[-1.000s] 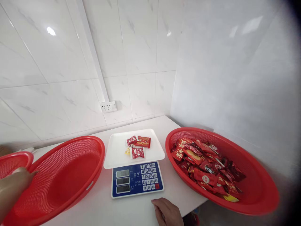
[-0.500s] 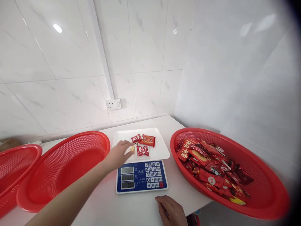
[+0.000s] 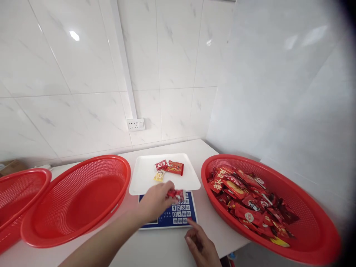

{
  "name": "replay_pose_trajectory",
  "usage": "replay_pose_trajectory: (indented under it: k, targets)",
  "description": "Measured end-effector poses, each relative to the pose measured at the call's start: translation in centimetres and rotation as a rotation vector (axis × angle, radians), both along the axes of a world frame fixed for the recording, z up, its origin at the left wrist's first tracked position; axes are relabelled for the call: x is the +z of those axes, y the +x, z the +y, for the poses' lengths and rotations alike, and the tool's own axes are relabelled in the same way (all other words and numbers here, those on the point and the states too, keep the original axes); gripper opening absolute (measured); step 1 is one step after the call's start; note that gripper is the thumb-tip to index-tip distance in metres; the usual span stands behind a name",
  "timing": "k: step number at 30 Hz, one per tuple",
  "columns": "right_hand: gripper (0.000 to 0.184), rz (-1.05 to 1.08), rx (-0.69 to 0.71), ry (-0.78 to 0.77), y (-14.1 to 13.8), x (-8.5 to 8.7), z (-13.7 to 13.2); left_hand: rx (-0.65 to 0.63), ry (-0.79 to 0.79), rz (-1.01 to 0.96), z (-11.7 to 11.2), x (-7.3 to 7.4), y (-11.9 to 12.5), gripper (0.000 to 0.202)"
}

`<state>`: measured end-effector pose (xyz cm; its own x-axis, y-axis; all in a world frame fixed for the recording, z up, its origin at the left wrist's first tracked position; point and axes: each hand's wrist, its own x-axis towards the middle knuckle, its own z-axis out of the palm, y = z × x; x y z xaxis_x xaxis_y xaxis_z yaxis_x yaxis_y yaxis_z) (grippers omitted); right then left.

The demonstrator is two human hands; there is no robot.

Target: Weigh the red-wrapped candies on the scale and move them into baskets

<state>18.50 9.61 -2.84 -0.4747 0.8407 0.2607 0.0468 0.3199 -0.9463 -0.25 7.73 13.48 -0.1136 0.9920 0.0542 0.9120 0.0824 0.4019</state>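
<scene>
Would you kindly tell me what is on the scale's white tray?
Two red packets and one yellow-and-white packet. The left hand hides part of the tray along its front.

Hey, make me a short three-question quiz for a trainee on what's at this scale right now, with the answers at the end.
1. True or false: the left hand holds a red packet.
2. How many other packets lie on the white tray?
3. As the wearer sees it, where is the heaped red basket relative to the scale?
A) To its left
B) To its right
C) Directly behind it

Key: 1. True. 2. Three. 3. B.
</scene>
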Motion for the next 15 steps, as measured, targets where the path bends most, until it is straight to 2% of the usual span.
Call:
replay_pose_trajectory:
  k: [2,3,5,7,10,12,15]
  targets:
    - [0.054,0.121,0.07,-0.181,0.0,2.0,0.1,-0.078,-0.073,-0.186,-2.1,-0.5,1.7,0.018]
    - [0.055,0.136,0.13,-0.208,0.0,3.1,0.2,-0.1,-0.103,-0.269,-3.1,-0.8,2.4,0.02]
    - [0.044,0.067,0.228,-0.171,0.1,5.1,0.4,-0.082,-0.138,-0.427,-4.5,-1.7,3.3,0.023]
    - [0.041,-0.031,0.249,-0.111,0.0,6.5,0.5,-0.011,-0.146,-0.668,-5.4,-2.6,3.7,0.027]
    - [0.044,-0.065,0.227,-0.063,-0.6,7.3,0.2,0.04,-0.124,-1.102,-6.4,-3.7,3.7,0.033]
    - [0.045,-0.054,0.248,-0.07,-1.1,7.4,-0.2,0.047,-0.09,-1.179,-7.1,-4.0,3.4,0.032]
    - [0.045,-0.013,0.286,-0.163,-1.9,7.2,-0.6,0.121,0.016,-1.006,-8.2,-3.2,1.9,0.029]
